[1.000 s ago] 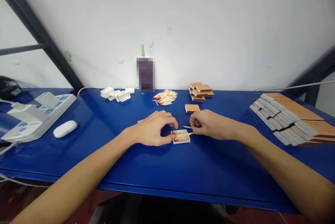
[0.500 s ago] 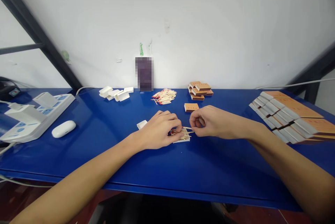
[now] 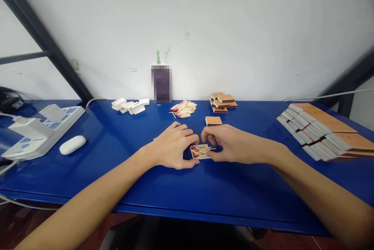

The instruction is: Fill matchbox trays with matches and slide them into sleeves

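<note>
A small white matchbox tray with red-tipped matches in it lies on the blue table between my two hands. My left hand is curled round the tray's left end, thumb and fingers closed on it. My right hand has its fingers bent over the tray's right end, touching the matches that stick out there. A loose pile of matches lies farther back. One orange matchbox sleeve lies just behind my right hand.
Empty white trays and a stack of orange sleeves sit near the wall. Rows of finished matchboxes fill the right side. A power strip and a white earbud case lie at the left.
My right hand has moved left and down onto the tray's right end, and the single match that it held apart is now with the others. My left hand stays on the tray.
</note>
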`<state>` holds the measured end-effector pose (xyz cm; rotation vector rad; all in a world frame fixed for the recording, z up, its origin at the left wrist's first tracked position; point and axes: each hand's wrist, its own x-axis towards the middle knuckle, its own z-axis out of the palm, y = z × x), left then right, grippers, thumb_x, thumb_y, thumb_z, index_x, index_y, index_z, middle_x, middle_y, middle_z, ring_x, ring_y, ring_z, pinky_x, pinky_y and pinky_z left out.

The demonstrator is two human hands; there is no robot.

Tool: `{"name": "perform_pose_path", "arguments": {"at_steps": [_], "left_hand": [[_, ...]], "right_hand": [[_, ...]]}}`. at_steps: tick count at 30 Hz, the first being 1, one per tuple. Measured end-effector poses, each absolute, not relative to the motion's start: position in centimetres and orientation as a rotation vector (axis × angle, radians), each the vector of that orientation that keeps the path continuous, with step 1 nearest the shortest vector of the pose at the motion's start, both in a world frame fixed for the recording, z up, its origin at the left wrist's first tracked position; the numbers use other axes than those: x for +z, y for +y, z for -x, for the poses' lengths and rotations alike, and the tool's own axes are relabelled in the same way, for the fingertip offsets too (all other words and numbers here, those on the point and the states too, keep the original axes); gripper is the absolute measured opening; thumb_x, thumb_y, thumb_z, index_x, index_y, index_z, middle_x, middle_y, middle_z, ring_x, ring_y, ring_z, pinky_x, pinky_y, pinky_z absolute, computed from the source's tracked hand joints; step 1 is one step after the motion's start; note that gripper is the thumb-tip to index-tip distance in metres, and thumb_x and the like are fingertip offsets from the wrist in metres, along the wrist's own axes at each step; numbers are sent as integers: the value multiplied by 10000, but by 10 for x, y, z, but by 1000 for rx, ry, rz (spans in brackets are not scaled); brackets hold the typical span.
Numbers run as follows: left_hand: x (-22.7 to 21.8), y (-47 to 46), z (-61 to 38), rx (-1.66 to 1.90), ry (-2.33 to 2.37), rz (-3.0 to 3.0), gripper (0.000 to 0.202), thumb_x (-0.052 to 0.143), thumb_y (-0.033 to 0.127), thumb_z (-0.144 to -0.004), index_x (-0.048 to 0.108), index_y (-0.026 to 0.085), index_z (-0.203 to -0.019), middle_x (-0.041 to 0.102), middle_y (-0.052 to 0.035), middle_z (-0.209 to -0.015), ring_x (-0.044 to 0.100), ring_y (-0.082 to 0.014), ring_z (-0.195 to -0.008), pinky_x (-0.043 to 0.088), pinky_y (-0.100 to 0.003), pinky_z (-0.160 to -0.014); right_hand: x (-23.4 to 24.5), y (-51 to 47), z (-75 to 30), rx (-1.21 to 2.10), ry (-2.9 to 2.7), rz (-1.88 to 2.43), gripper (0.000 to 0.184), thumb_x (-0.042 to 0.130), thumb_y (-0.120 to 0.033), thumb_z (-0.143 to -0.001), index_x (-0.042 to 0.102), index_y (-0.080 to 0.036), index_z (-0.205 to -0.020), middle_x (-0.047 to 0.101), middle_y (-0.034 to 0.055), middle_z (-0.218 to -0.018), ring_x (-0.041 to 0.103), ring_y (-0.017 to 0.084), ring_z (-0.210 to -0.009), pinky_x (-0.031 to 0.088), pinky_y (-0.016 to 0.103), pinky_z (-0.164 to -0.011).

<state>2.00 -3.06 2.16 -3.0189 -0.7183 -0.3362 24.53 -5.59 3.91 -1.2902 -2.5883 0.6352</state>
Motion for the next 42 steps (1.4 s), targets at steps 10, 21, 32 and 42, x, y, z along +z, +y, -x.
{"name": "perform_pose_path", "arguments": {"at_steps": [10, 21, 32, 42], "left_hand": [[24, -26, -17, -280, -762, 2889, 531, 582, 697, -776, 607, 169, -821, 621, -43, -827, 526, -216, -803, 329, -374, -796], [20, -24, -18, -300, -737, 2901, 414, 573, 568, -864, 604, 169, -758, 608, -35, -790, 512, -193, -765, 322, -363, -773], [27, -24, -14, -286, -802, 2939, 305, 432, 336, -951, 606, 177, -1144, 618, -63, -989, 522, -208, -868, 338, -368, -819], [23, -23, -13, -214, -826, 2970, 344, 367, 402, -1008, 621, 191, -1103, 595, -59, -1002, 522, -196, -859, 331, -369, -819]], "right_hand": [[33, -53, -245, 607, -2631, 1210, 103, 556, -296, -874, 544, -215, -811, 561, -15, -764, 465, 123, -641, 349, 252, -571], [31, -48, -240, 707, -2595, 1188, 210, 494, -332, -933, 589, -200, -801, 552, -18, -694, 446, 115, -594, 327, 257, -554], [44, -48, -257, 866, -2526, 1336, 375, 457, -393, -951, 545, -218, -1271, 624, 14, -835, 543, 153, -685, 407, 278, -621], [33, -33, -263, 1344, -2407, 1294, 506, 614, -445, -855, 627, -153, -1267, 711, 48, -832, 599, 149, -641, 449, 267, -580]]}}
